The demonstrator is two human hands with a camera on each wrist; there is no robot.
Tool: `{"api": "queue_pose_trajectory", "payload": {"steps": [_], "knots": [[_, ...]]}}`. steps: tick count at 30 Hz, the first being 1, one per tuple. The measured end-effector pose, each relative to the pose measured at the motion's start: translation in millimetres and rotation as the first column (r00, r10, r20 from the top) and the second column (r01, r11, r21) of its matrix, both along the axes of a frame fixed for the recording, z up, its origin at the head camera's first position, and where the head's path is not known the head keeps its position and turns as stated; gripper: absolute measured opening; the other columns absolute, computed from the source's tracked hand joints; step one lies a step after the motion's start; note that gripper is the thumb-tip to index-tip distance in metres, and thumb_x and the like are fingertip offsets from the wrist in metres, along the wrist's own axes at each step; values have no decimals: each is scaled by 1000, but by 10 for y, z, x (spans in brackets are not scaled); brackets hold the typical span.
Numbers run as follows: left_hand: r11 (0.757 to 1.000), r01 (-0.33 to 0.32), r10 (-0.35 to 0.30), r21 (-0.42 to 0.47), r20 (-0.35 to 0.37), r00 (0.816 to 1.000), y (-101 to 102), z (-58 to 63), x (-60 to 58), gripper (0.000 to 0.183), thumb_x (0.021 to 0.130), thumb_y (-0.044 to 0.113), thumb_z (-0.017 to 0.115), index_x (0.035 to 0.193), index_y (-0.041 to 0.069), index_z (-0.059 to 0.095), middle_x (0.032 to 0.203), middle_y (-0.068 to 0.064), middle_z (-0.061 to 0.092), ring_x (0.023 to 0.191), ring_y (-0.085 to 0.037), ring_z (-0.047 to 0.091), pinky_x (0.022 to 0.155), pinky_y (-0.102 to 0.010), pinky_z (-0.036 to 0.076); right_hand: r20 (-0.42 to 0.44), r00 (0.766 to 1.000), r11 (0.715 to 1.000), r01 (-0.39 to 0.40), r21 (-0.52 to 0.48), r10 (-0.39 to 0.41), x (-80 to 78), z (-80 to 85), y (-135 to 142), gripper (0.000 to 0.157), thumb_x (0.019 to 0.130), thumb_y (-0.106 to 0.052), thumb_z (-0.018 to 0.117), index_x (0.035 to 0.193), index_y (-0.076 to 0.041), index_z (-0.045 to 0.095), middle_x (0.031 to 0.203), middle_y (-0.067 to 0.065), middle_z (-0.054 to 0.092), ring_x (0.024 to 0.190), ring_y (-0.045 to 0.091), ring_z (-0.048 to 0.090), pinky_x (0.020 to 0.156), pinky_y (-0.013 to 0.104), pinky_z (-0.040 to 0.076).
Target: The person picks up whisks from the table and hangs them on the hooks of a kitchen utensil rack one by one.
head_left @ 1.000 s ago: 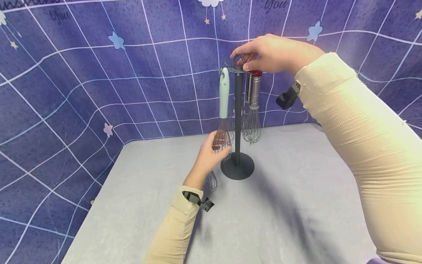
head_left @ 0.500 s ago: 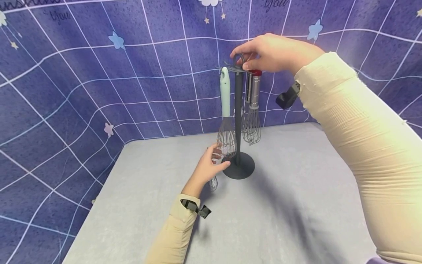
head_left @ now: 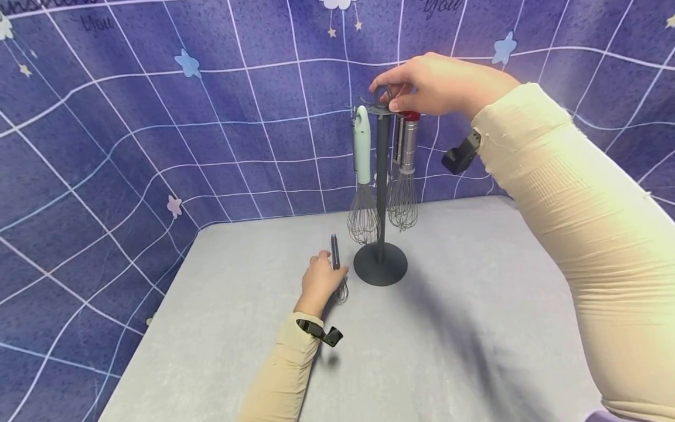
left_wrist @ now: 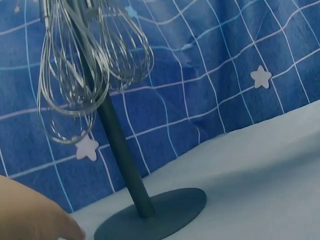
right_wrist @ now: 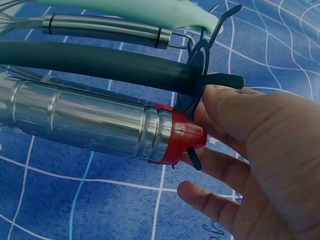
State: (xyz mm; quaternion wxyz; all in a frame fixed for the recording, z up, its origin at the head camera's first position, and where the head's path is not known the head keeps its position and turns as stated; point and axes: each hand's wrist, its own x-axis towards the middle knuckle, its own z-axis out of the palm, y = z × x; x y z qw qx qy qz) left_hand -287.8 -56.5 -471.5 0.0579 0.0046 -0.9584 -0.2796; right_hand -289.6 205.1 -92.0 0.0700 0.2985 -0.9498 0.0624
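Observation:
My left hand [head_left: 318, 281] is low over the table at a small whisk [head_left: 334, 249] lying there. Its thumb and fingers are on either side of the steel handle, with a gap visible; contact is unclear. In the left wrist view only an edge of that hand shows. My right hand [head_left: 432, 85] pinches the hooked top plate [right_wrist: 200, 70] of a dark whisk stand [head_left: 382, 193]. From the stand hang a mint-handled whisk [head_left: 362, 146], a steel-handled whisk with a red cap [right_wrist: 187, 137], and another steel-handled whisk [right_wrist: 107, 31].
The stand's round base [head_left: 387, 272] rests on a grey table [head_left: 253, 281]. Behind and to the left hangs a blue gridded cloth [head_left: 253, 140] with stars. The hanging whisks' wire heads crowd close around the pole.
My left hand has let go of the mint-handled whisk's wires and moved down to the whisk on the table. The mint-handled whisk has swung slightly right. My right hand stays put.

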Motion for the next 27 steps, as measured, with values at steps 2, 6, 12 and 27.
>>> {"api": "queue_pose_trajectory", "payload": {"steps": [2, 6, 12, 27], "knots": [[1000, -13, 13, -25, 24, 1000, 3, -29, -14, 58, 85, 41, 74, 129, 4, 62, 108, -17, 67, 94, -35, 67, 77, -50, 56, 3, 1000, 1000, 5, -1, -5, -1, 5, -1, 50, 103, -14, 58, 152, -18, 47, 127, 12, 67, 123, 30, 61, 99, 48, 46], [999, -20, 22, -36, 54, 998, 3, -38, -35, 35, 84, 39, 73, 102, 9, 71, 89, -9, 70, 79, -28, 66, 65, -45, 53, 3, 1000, 1000, 6, 1, -6, 1, 12, -3, 50, 103, -14, 58, 152, -17, 47, 125, 13, 68, 121, 31, 62, 98, 48, 46], [999, -35, 36, -13, 65, 997, -46, -42, -58, 21, 81, 33, 74, 78, 14, 69, 74, -3, 65, 64, -22, 59, 53, -37, 45, -5, 1000, 1000, -2, 6, 2, 9, 12, -8, 51, 103, -14, 58, 152, -16, 46, 127, 14, 67, 121, 32, 62, 99, 49, 47], [960, -65, 102, 271, -126, 987, -314, 337, -76, 37, 84, 34, 69, 112, 11, 76, 88, -1, 74, 74, -21, 66, 62, -37, 51, -30, 999, 999, 16, 32, -15, 12, 18, -37, 46, 103, -18, 58, 149, -16, 49, 119, 13, 68, 116, 33, 64, 95, 51, 48]]}}
